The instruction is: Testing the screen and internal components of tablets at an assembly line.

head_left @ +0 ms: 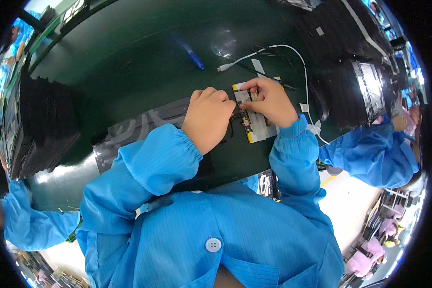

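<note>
A flat battery pack (258,133) with silvery-white cells, yellow-taped ends and a narrow circuit strip lies on the dark green table in front of me. My right hand (273,102) arches over it, with thumb and forefinger bent onto the circuit strip along its left side. Against that same side, my left hand (207,119) is closed, its fingers curled and their tips beside a short dark lead. Whatever the left fingertips pinch is hidden behind the knuckles. Under my left wrist, a dark, glossy flat panel (129,132) with greyish shapes lies on the table.
A white cable (300,57) loops around the right of the pack, near a thin black stick (269,78). Beyond lie a blue pen (194,58) and a clear round piece (223,44). Black stacks stand left (45,125) and right (343,91). Blue-sleeved people (374,153) sit on both sides.
</note>
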Action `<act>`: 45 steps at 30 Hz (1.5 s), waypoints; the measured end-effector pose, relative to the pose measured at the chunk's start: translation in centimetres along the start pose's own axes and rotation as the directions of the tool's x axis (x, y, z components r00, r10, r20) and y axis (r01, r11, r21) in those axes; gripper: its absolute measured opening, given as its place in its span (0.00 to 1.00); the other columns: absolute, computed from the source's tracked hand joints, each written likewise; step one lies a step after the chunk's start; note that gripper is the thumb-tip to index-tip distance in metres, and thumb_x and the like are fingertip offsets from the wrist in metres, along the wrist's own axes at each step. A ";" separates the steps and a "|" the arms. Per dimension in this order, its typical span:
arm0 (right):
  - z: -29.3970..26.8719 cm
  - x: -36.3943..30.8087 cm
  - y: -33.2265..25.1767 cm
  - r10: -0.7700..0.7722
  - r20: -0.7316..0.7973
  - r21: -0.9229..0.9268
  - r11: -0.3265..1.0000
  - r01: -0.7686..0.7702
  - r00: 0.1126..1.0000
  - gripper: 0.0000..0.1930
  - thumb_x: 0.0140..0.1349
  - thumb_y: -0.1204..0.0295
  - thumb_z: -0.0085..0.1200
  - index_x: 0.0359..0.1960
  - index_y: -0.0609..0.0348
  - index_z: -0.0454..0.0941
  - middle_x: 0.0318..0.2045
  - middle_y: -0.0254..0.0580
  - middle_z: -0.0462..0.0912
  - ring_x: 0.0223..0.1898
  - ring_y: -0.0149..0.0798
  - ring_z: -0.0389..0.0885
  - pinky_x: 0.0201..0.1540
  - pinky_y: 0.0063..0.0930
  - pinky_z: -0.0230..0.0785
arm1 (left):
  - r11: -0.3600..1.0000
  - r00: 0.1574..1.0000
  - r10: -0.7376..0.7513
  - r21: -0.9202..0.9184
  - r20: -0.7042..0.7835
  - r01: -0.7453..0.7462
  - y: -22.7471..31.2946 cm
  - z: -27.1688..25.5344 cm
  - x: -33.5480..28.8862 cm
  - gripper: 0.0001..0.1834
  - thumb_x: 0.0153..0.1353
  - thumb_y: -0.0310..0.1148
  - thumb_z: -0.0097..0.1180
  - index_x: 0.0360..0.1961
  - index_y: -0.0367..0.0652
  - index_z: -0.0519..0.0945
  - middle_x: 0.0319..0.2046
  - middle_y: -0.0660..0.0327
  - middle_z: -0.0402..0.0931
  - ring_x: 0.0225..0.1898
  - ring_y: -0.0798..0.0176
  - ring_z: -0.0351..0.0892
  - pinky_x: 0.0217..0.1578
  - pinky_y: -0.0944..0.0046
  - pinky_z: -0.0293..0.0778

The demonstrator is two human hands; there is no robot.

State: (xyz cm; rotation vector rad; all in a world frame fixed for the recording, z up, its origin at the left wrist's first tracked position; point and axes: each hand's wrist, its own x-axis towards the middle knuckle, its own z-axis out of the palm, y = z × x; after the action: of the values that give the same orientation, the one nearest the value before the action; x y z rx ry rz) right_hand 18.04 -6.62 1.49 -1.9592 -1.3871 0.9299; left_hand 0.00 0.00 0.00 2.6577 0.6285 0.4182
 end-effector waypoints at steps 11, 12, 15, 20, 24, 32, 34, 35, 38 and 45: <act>0.2 -1.1 -0.4 -0.095 -0.121 -0.002 0.995 0.096 0.988 0.14 0.43 0.73 0.63 0.34 0.58 0.78 0.30 0.41 0.76 0.31 0.34 0.76 0.32 0.26 0.68 | 0.988 0.997 0.003 -0.155 -0.072 -0.014 -1.4 -6.8 -2.2 0.20 0.49 0.33 0.59 0.45 0.43 0.75 0.42 0.55 0.72 0.48 0.51 0.69 0.50 0.54 0.65; 0.4 -1.6 -0.6 -0.116 -0.264 0.029 0.991 0.128 0.957 0.11 0.46 0.75 0.60 0.33 0.58 0.78 0.30 0.42 0.77 0.29 0.37 0.78 0.32 0.28 0.69 | 0.995 0.995 0.000 -0.103 -0.098 -0.010 -2.1 -8.6 -3.5 0.18 0.49 0.31 0.59 0.44 0.42 0.76 0.42 0.54 0.72 0.48 0.50 0.70 0.49 0.55 0.66; 0.3 -1.2 1.4 -0.351 -0.484 -0.406 0.902 0.150 0.802 0.07 0.48 0.76 0.57 0.31 0.58 0.78 0.28 0.42 0.78 0.30 0.41 0.77 0.33 0.31 0.70 | 0.993 0.987 -0.111 0.013 -0.112 0.113 -4.5 -12.4 -8.9 0.15 0.49 0.27 0.59 0.41 0.40 0.77 0.45 0.52 0.72 0.50 0.50 0.70 0.52 0.57 0.66; 1.4 -1.0 0.4 -0.481 -0.439 -0.590 0.791 0.160 0.759 0.06 0.49 0.76 0.54 0.30 0.58 0.78 0.29 0.43 0.78 0.35 0.47 0.76 0.38 0.36 0.70 | 0.837 0.777 -0.523 -0.038 -0.351 0.546 -6.7 -12.2 -19.7 0.14 0.53 0.25 0.54 0.43 0.38 0.76 0.49 0.51 0.70 0.53 0.48 0.68 0.53 0.57 0.63; 1.8 -0.7 0.6 -0.497 -0.425 -0.602 0.779 0.174 0.757 0.05 0.49 0.76 0.54 0.29 0.59 0.78 0.30 0.44 0.78 0.35 0.48 0.76 0.40 0.36 0.69 | 0.747 0.617 -0.644 -0.198 -0.452 0.635 -4.9 -9.7 -22.9 0.17 0.56 0.26 0.51 0.48 0.38 0.73 0.54 0.49 0.66 0.54 0.47 0.65 0.56 0.57 0.60; 2.1 -0.9 1.3 -0.549 -0.398 -0.664 0.725 0.182 0.735 0.05 0.51 0.76 0.52 0.30 0.61 0.77 0.29 0.46 0.77 0.35 0.49 0.74 0.40 0.38 0.67 | 0.767 0.599 -0.641 -0.370 -0.481 0.524 -3.5 -7.5 -21.9 0.20 0.57 0.30 0.51 0.51 0.38 0.70 0.57 0.44 0.61 0.59 0.44 0.61 0.59 0.54 0.56; 1.8 -1.0 1.4 -0.547 -0.378 -0.667 0.721 0.190 0.747 0.05 0.51 0.77 0.51 0.30 0.62 0.77 0.30 0.47 0.76 0.35 0.50 0.74 0.40 0.38 0.67 | 0.772 0.614 -0.634 -0.422 -0.470 0.475 -3.3 -7.2 -21.3 0.20 0.58 0.31 0.51 0.52 0.37 0.69 0.58 0.43 0.60 0.59 0.44 0.59 0.59 0.54 0.56; 1.8 -0.9 1.7 -0.535 -0.376 -0.662 0.726 0.185 0.756 0.05 0.51 0.77 0.51 0.30 0.62 0.76 0.30 0.47 0.76 0.36 0.50 0.74 0.41 0.38 0.66 | 0.779 0.641 -0.623 -0.429 -0.448 0.457 -3.3 -7.1 -21.1 0.20 0.58 0.31 0.51 0.52 0.38 0.69 0.59 0.44 0.59 0.60 0.44 0.58 0.59 0.54 0.56; 2.0 -1.0 2.0 -0.559 -0.370 -0.673 0.712 0.200 0.742 0.05 0.51 0.77 0.51 0.31 0.63 0.76 0.31 0.47 0.76 0.37 0.49 0.74 0.42 0.37 0.66 | 0.777 0.665 -0.617 -0.456 -0.420 0.434 -3.2 -6.9 -20.7 0.21 0.59 0.31 0.50 0.53 0.38 0.67 0.60 0.45 0.56 0.61 0.45 0.57 0.59 0.55 0.56; 1.7 -0.8 2.1 -0.506 -0.386 -0.646 0.745 0.165 0.771 0.05 0.52 0.78 0.52 0.31 0.63 0.76 0.31 0.45 0.76 0.36 0.47 0.74 0.40 0.35 0.66 | 0.771 0.666 -0.625 -0.456 -0.406 0.445 -3.2 -7.3 -20.7 0.21 0.60 0.32 0.49 0.54 0.37 0.66 0.61 0.46 0.54 0.61 0.45 0.57 0.59 0.56 0.56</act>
State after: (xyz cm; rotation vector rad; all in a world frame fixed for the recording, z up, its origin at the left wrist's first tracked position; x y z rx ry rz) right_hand 17.63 -7.97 -0.95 -2.0160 -1.7117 -0.2903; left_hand -21.57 -5.16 1.02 1.8823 1.3533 1.0010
